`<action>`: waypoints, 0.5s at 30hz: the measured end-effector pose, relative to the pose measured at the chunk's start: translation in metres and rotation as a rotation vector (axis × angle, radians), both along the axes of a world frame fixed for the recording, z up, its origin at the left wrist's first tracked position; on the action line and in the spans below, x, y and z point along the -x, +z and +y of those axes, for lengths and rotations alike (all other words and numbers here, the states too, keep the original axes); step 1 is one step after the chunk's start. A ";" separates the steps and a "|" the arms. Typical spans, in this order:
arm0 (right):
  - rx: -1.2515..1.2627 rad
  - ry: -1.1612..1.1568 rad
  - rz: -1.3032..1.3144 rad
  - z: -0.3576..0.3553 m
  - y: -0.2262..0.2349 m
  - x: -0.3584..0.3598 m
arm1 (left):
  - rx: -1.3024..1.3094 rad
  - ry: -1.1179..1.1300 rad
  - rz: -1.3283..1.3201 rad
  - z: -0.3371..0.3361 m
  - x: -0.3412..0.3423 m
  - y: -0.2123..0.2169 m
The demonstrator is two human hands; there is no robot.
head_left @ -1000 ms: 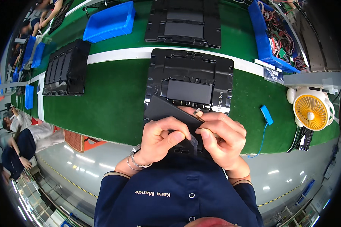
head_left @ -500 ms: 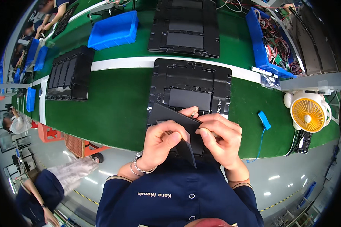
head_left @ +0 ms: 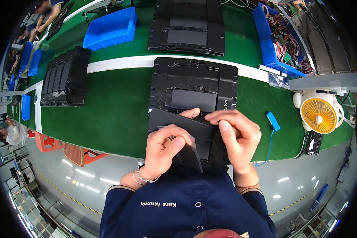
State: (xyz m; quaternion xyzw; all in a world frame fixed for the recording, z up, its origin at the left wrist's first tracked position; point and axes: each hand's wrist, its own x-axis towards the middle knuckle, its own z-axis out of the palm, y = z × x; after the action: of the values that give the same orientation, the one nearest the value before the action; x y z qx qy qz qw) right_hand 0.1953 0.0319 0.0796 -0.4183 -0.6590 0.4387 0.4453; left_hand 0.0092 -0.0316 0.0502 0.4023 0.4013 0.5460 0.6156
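Pinching a thin black sheet (head_left: 186, 137) from both sides, the left hand (head_left: 162, 148) and right hand (head_left: 236, 137) hold it closed-fingered at lower centre. Its long axis runs left to right, one corner hanging toward the body. Just beyond, touching its far edge, a black moulded panel (head_left: 194, 85) lies on the green belt (head_left: 115, 107). Blue bins (head_left: 111, 27) sit upper left; a yellow fan (head_left: 319, 115) stands well apart, right.

Left hand (head_left: 164, 148) and right hand (head_left: 236, 137), fingers curled in pinching grip, side by side above dark-sleeved wrists.
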 end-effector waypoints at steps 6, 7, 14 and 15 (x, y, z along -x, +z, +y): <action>0.153 0.043 -0.025 0.004 0.003 0.006 | -0.159 0.065 0.100 0.007 -0.009 -0.003; 0.181 0.053 -0.026 0.004 0.003 0.006 | -0.147 0.057 0.122 0.008 -0.009 -0.002; 0.252 0.048 0.005 0.005 -0.011 0.011 | -0.186 -0.006 0.218 0.011 -0.004 -0.003; 0.259 0.046 0.013 0.005 -0.010 0.011 | -0.194 0.000 0.234 0.012 -0.004 -0.003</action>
State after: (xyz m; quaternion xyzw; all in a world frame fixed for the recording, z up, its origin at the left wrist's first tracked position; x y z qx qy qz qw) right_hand 0.1839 0.0370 0.0693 -0.4541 -0.6035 0.5329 0.3816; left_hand 0.0135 -0.0194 0.0474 0.5208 0.4157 0.5314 0.5230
